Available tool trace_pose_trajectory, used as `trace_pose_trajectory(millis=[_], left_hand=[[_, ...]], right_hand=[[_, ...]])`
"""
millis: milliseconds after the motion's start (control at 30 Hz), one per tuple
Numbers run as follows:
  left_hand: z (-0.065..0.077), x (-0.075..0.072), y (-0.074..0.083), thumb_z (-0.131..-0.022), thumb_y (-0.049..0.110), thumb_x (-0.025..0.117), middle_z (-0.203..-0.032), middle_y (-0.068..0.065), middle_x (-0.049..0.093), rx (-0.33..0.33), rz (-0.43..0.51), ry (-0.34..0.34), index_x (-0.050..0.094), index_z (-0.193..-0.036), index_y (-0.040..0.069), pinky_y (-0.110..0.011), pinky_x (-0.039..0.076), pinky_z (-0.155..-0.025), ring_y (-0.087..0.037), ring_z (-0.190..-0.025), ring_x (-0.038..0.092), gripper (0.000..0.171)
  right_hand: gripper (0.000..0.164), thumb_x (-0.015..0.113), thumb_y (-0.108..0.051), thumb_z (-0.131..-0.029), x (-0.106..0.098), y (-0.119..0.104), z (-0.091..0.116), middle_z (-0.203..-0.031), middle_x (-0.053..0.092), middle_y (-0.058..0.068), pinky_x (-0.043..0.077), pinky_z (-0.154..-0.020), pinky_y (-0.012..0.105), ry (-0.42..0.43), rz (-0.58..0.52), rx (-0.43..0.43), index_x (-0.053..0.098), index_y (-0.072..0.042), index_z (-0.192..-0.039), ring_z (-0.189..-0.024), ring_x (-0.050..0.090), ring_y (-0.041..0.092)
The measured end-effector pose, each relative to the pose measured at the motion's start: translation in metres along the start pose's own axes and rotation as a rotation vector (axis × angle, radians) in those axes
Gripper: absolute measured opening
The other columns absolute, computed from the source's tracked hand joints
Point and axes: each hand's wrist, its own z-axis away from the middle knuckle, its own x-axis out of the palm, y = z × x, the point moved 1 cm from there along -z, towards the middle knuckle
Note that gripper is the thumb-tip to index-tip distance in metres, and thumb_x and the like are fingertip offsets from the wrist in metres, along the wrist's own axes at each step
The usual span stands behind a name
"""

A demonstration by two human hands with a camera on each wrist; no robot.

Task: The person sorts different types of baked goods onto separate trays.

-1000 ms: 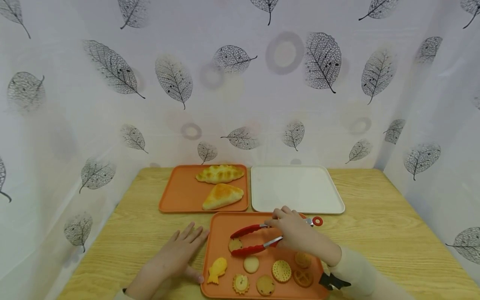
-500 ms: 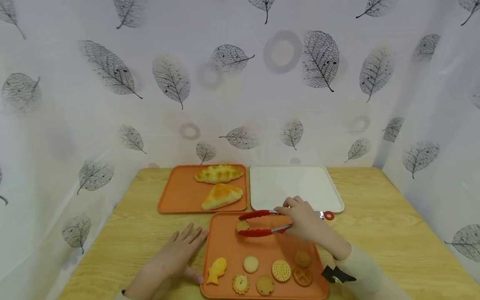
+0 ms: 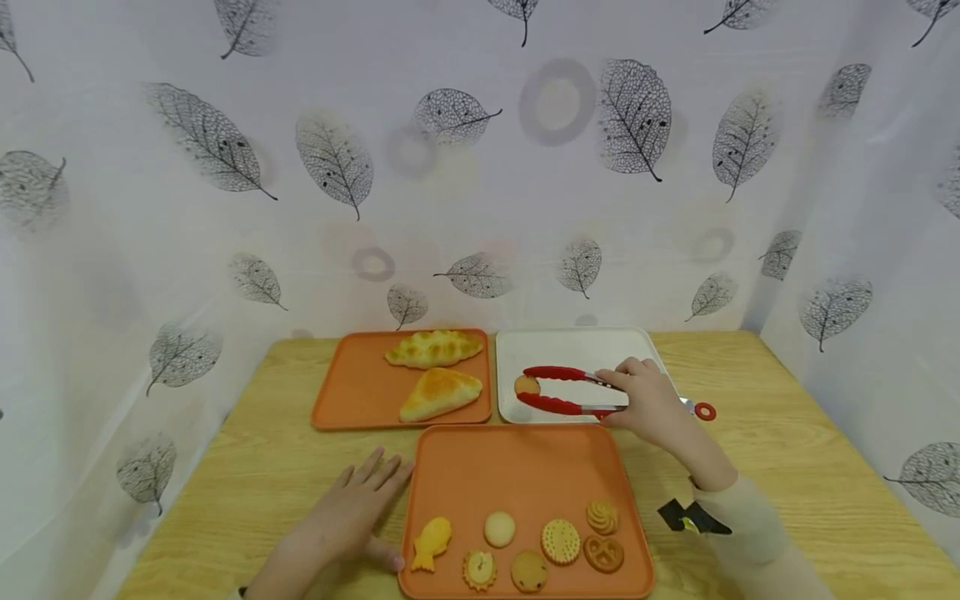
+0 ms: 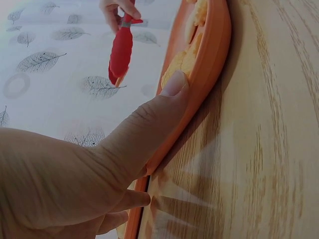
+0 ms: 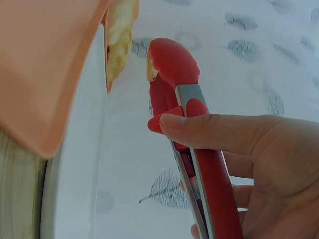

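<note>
My right hand [image 3: 651,406] grips a pair of red-tipped metal tongs [image 3: 564,406], thumb along one arm in the right wrist view. Pinched between the red tips is a round brown cookie [image 3: 527,386], held over the left part of the white tray [image 3: 600,340]. My left hand [image 3: 341,517] lies with fingers spread at the left edge of the near orange tray [image 3: 517,450]; in the left wrist view its thumb [image 4: 149,124] touches the rim. On that tray are a fish-shaped cookie [image 3: 432,543], a pale round cookie [image 3: 499,529], a pretzel cookie [image 3: 603,552] and several others.
Behind and to the left stands another orange tray [image 3: 352,375] bearing a braided bread [image 3: 435,348] and a triangular pastry [image 3: 441,395]. The wooden table [image 3: 780,483] meets a leaf-patterned curtain [image 3: 480,208] at the back and sides.
The tongs lifted the round brown cookie off the near orange tray and carried it up and rightward over the white tray. My left hand has stayed put.
</note>
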Motion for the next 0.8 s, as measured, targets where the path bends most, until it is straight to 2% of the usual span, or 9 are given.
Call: trace_pose_trajectory(millis=[167,300,467,633,800], left_hand=[[-0.001,0.001,0.000,-0.058,0.077,0.067,-0.159,-0.021,0.026,-0.001,-0.002,-0.002,0.025,-0.155,0.010,-0.072,0.018,-0.111,-0.045,-0.149,0.013,0.125],[-0.001,0.001,-0.001,-0.058,0.078,0.066,-0.159,-0.021,0.026,-0.001,0.003,-0.002,0.024,-0.155,0.011,-0.073,0.018,-0.111,-0.045,-0.149,0.013,0.125],[0.000,0.000,-0.001,-0.058,0.078,0.066,-0.159,-0.022,0.025,-0.004,0.004,-0.004,0.024,-0.155,0.010,-0.073,0.017,-0.111,-0.046,-0.149,0.013,0.126],[-0.001,0.001,-0.001,-0.058,0.078,0.066,-0.160,-0.021,0.025,-0.006,-0.007,-0.006,0.024,-0.155,0.011,-0.072,0.018,-0.112,-0.046,-0.149,0.013,0.126],[0.000,0.001,-0.001,-0.058,0.077,0.066,-0.159,-0.022,0.025,-0.004,-0.002,-0.006,0.024,-0.155,0.009,-0.073,0.018,-0.111,-0.047,-0.149,0.013,0.126]], right_hand=[[0.058,0.087,-0.019,-0.068,-0.005,0.023,0.000,-0.093,0.059,0.013,0.043,-0.063,0.034,0.015,-0.019,0.040,0.068,-0.001,-0.120,-0.082,0.051,0.027],[0.060,0.087,-0.019,-0.069,-0.005,0.042,0.000,-0.096,0.060,0.019,0.047,-0.069,0.043,-0.003,-0.026,0.100,0.066,0.001,-0.122,-0.086,0.055,0.032],[0.063,0.084,-0.019,-0.072,-0.003,0.062,-0.001,-0.108,0.059,0.028,0.047,-0.079,0.055,-0.020,-0.035,0.190,0.062,0.004,-0.126,-0.097,0.055,0.043],[0.064,0.082,-0.022,-0.073,-0.001,0.081,-0.001,-0.113,0.058,0.033,0.046,-0.084,0.060,-0.015,0.001,0.236,0.060,0.006,-0.127,-0.103,0.052,0.050],[0.063,0.079,-0.025,-0.076,0.003,0.100,-0.004,-0.115,0.055,0.035,0.045,-0.081,0.061,-0.035,0.022,0.291,0.058,0.006,-0.128,-0.105,0.049,0.052]])
